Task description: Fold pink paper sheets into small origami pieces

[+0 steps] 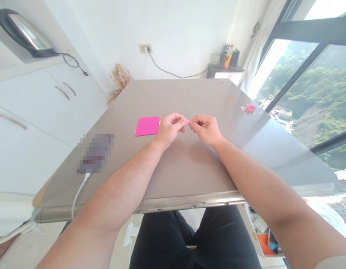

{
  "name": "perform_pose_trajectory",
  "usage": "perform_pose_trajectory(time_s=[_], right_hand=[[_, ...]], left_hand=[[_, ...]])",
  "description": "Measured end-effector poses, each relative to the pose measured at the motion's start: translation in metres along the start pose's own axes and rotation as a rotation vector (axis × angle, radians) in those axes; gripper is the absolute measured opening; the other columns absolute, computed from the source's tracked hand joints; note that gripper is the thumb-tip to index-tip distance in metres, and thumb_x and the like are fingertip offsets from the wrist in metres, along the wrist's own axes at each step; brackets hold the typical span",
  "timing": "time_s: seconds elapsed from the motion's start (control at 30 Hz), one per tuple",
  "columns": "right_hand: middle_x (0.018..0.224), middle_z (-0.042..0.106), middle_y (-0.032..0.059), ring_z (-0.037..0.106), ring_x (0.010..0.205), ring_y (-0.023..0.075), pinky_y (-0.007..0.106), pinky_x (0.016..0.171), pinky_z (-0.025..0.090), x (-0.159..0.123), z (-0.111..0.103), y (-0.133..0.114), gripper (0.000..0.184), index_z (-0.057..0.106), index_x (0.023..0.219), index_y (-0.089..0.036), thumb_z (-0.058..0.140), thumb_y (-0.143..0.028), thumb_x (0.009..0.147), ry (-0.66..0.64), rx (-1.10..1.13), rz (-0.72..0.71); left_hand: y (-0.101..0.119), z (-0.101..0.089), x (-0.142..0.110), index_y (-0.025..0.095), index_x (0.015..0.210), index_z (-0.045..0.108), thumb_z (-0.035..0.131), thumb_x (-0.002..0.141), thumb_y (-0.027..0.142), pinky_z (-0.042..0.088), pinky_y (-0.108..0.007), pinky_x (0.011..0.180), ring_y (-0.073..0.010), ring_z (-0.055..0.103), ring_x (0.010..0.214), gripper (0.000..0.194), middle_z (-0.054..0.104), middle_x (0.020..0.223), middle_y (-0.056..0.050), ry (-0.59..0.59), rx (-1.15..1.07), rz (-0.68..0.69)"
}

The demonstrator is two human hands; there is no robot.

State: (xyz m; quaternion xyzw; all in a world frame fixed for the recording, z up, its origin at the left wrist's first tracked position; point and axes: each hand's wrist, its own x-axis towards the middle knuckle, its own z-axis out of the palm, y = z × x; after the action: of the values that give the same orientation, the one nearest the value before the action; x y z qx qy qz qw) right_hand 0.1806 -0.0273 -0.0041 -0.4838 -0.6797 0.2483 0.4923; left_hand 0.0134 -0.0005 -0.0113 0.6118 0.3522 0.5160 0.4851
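Both my hands meet over the middle of the grey table (pixel 189 168). My left hand (pixel 170 129) and my right hand (pixel 205 129) each pinch one end of a tiny pink piece of paper (pixel 187 121), fingers closed, fingertips almost touching. Just left of my left hand a stack of pink square paper sheets (pixel 147 126) lies flat on the table. A small folded pink paper item (pixel 250 108) sits near the table's right edge, well away from my right hand.
A blurred phone (pixel 95 153) lies at the left with a white cable (pixel 79 192) running off the front edge. Dried grass (pixel 119 80) is at the back left corner. Cabinets stand left, a window right, a small shelf with bottles (pixel 227 56) behind.
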Motion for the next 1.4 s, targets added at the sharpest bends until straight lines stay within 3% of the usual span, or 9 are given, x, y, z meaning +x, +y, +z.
perform_pose_trajectory(time_s=[0.33,0.5,0.7,0.9,1.03,1.4], right_hand=[[0.056,0.049,-0.0032,0.04,0.056,0.0102,0.027,0.055,0.032,-0.0034,0.0049,-0.003,0.027,0.058,0.062,-0.019,0.062,-0.036,0.082,-0.06,-0.012,-0.04],[0.056,0.045,-0.0037,0.038,0.056,0.0102,0.028,0.056,0.031,-0.0021,0.0035,-0.0037,0.027,0.057,0.06,-0.019,0.06,-0.032,0.084,-0.05,-0.04,-0.053],[0.057,0.046,-0.0035,0.039,0.058,0.0102,0.028,0.056,0.031,-0.0016,0.0024,-0.0035,0.027,0.055,0.06,-0.019,0.06,-0.031,0.084,-0.052,-0.021,-0.042],[0.058,0.05,-0.0027,0.041,0.057,0.0104,0.027,0.055,0.033,-0.0033,0.0052,0.0,0.026,0.057,0.062,-0.02,0.061,-0.035,0.082,-0.044,-0.02,-0.034],[0.061,0.054,-0.002,0.044,0.06,0.0109,0.027,0.059,0.035,-0.0022,0.0045,0.003,0.018,0.058,0.065,-0.019,0.059,-0.028,0.08,-0.028,-0.035,-0.063],[0.055,0.047,-0.0036,0.039,0.054,0.0101,0.027,0.054,0.032,-0.0017,0.0031,0.0011,0.022,0.052,0.06,-0.02,0.057,-0.026,0.08,0.0,-0.117,-0.098]], left_hand=[[-0.0015,-0.0005,0.0028,0.017,0.068,0.064,0.074,0.072,0.024,0.05,-0.026,0.066,-0.0102,0.058,0.064,0.013,0.065,0.069,0.0,0.018,-0.002,0.047],[-0.0007,0.0002,0.0017,0.017,0.069,0.065,0.076,0.072,0.028,0.051,-0.026,0.064,-0.0104,0.059,0.063,0.016,0.066,0.071,-0.001,0.02,-0.007,0.003],[-0.0009,0.0007,-0.0001,0.018,0.074,0.067,0.078,0.072,0.033,0.053,-0.027,0.063,-0.0112,0.06,0.063,0.019,0.067,0.074,-0.002,-0.007,-0.051,-0.042],[-0.0018,-0.0001,0.0021,0.017,0.068,0.065,0.076,0.071,0.026,0.051,-0.025,0.062,-0.0107,0.058,0.062,0.014,0.065,0.068,-0.001,0.015,0.007,0.02],[-0.0011,0.0003,0.0016,0.017,0.067,0.066,0.076,0.069,0.023,0.05,-0.026,0.06,-0.0106,0.058,0.06,0.012,0.066,0.066,-0.001,0.01,0.066,0.024],[0.0002,0.0014,-0.0002,0.017,0.068,0.067,0.07,0.078,0.026,0.054,-0.028,0.067,-0.0124,0.063,0.066,0.013,0.07,0.073,-0.003,0.023,0.08,0.069]])
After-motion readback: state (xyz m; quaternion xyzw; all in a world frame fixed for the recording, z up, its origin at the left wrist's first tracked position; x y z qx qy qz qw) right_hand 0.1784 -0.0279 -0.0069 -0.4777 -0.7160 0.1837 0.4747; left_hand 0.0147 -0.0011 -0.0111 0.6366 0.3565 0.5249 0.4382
